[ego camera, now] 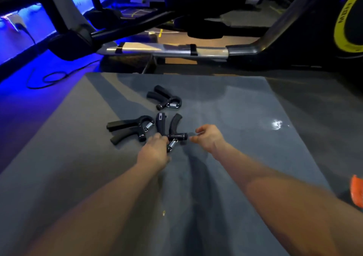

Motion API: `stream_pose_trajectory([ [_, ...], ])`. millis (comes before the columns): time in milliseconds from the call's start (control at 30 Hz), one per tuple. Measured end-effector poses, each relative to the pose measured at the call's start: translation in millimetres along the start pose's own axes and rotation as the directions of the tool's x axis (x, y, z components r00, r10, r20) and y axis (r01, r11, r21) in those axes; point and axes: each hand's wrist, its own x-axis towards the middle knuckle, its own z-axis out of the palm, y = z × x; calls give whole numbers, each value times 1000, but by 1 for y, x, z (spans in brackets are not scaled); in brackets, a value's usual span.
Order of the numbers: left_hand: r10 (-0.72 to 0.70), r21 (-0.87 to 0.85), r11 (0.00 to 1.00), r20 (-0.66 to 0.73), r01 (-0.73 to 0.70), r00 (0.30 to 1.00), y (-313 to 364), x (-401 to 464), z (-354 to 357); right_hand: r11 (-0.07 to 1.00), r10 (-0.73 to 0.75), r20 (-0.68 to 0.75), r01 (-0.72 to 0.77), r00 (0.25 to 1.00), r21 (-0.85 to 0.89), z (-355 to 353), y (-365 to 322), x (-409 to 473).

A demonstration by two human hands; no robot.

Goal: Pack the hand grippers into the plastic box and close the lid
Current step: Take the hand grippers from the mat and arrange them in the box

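Three black hand grippers with steel springs lie on a grey mat (235, 108). The far hand gripper (164, 97) rests alone toward the back. The left hand gripper (129, 129) lies with its handles pointing left. The near hand gripper (172, 128) points its handles away from me, and my left hand (154, 150) is closed on its spring end. My right hand (209, 137) hovers just right of that gripper's knob, fingers apart and holding nothing. No plastic box is in view.
Exercise machines stand behind the mat: a silver frame bar (167, 49) and a black wheel with a yellow ring (343, 24) at the right. A black cable (49, 79) loops on the blue-lit floor at left. An orange object (356, 192) shows at the right edge.
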Motion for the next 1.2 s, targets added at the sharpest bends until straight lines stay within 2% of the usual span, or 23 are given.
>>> stream_pose_trajectory([
  [300, 44, 226, 974, -170, -4, 985, 2, 13, 27, 1000, 7, 8, -6, 1000, -26, 10, 18, 1],
  [433, 156, 359, 930, -192, -79, 969, 17, 2, 19, 1000, 1, 3, -1, 1000, -24, -3, 17, -13],
  [500, 181, 294, 950, -254, -103, 950, 34, -7, 4, 999, -26, -8, 25, 1000, -44, -18, 17, -23],
  [600, 109, 25, 994, -334, -107, 936, 67, -23, -21, 998, -36, -32, 35, 999, -42, -49, 19, -42],
  [667, 64, -152, 982, -301, -114, 951, 94, -37, -34, 998, -47, -49, 45, 998, -39, -72, 22, -57],
  [733, 71, -251, 958, -257, -138, 964, 121, -50, -41, 997, -65, -65, 62, 996, -51, -96, 26, -73],
  [933, 132, -405, 893, -178, -195, 975, 200, -78, -43, 982, -77, -89, 60, 993, -180, -173, 60, -126],
  [1067, 144, -534, 826, -113, -182, 983, 260, -101, -31, 948, -94, -127, 50, 987, -313, -227, 94, -162],
  [1200, 112, -759, 649, 22, -56, 994, 323, -116, -10, 892, -120, -173, 30, 978, -451, -274, 129, -193],
])
